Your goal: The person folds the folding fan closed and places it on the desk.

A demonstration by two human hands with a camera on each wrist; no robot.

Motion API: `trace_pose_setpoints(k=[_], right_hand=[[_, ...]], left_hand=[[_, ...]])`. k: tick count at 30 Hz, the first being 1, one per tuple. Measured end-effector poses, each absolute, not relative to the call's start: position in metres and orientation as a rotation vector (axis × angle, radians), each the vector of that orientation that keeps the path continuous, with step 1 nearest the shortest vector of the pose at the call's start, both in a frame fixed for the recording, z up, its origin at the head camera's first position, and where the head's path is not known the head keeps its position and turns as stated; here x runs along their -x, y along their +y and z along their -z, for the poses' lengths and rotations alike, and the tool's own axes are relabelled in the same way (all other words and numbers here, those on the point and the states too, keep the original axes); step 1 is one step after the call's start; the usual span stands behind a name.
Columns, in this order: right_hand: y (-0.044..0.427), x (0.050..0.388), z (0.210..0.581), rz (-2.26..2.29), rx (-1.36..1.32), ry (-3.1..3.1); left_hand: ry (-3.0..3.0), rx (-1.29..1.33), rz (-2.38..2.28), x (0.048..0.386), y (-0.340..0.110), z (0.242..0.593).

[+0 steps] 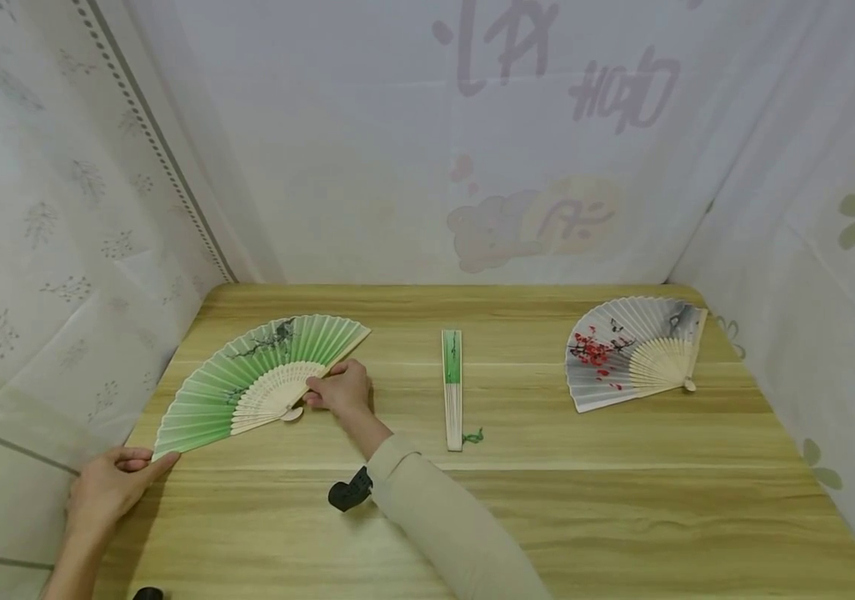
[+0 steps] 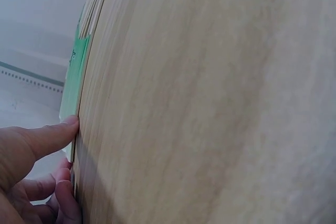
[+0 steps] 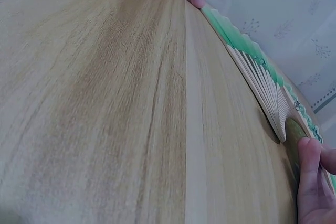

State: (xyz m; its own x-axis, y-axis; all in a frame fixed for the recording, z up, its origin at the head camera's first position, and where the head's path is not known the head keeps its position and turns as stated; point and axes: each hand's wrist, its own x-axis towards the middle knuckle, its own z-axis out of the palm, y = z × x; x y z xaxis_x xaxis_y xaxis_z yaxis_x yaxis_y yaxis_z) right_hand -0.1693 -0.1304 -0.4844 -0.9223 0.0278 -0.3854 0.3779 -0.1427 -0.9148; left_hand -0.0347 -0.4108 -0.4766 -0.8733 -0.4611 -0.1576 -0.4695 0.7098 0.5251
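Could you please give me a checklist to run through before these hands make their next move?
1. Left hand at the near left corner of the open green fan: ok, thumb and fingers pinch it there.
2. Right hand on the fan's right edge stick: ok, it holds the stick near the pivot.
3. Firmness of both grips: cannot tell.
4. Folded green fan apart from both hands: ok, it lies to the right of them.
5. Every fan folded: not ok, the open green fan and the grey fan are both spread.
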Motion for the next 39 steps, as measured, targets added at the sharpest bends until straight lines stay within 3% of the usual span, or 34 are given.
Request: trace_pose_setpoints(k=[22,39], right_hand=[[-0.121,0.174,0.488,2.106,-0.427,1.741],[-0.083,0.188,0.487,2.227,-0.178,1.540]], left_hand=[[2.925,0.615,-1.091,0.027,-0.417,0.478],[2.871,0.457,-1.475,0.042,-0.397,0.457]])
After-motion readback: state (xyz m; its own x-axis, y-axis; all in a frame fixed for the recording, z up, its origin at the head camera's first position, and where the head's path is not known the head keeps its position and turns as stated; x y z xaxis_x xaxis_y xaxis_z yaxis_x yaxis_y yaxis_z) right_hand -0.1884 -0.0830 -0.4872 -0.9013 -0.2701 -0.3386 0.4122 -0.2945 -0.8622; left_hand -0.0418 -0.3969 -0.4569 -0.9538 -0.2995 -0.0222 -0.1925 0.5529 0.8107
